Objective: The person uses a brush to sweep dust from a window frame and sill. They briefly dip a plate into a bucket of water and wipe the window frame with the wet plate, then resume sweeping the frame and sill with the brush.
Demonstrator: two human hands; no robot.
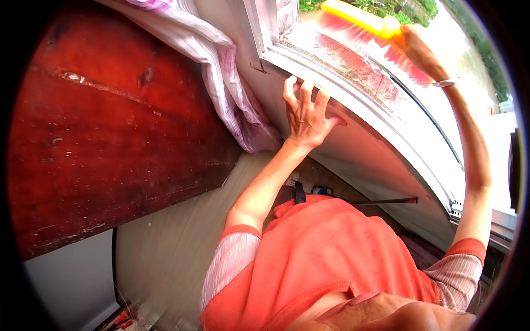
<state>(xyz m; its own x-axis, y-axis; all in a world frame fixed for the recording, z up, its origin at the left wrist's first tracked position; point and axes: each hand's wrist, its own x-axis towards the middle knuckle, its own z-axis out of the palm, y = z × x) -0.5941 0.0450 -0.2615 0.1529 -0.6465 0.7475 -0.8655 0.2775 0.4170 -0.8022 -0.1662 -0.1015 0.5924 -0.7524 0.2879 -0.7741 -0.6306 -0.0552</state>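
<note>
My right hand (420,51) grips the orange-yellow handle of a bench brush (360,17) and reaches out through the window opening. Pinkish-red bristles (352,31) hang below the brush's yellow back and look blurred. Beneath them lies the outer sill (352,58), reddish and worn, partly hidden by glare. My left hand (308,109) rests its bent fingertips on the inner edge of the white window frame (331,72). Its fingers are spread, and it holds nothing.
A purple-and-white striped curtain (223,82) hangs left of the window. A dark red wooden tabletop (116,124) fills the left side. Near my waist, a dark rod (385,201) runs beside the wall. Greenery (408,10) shows outside.
</note>
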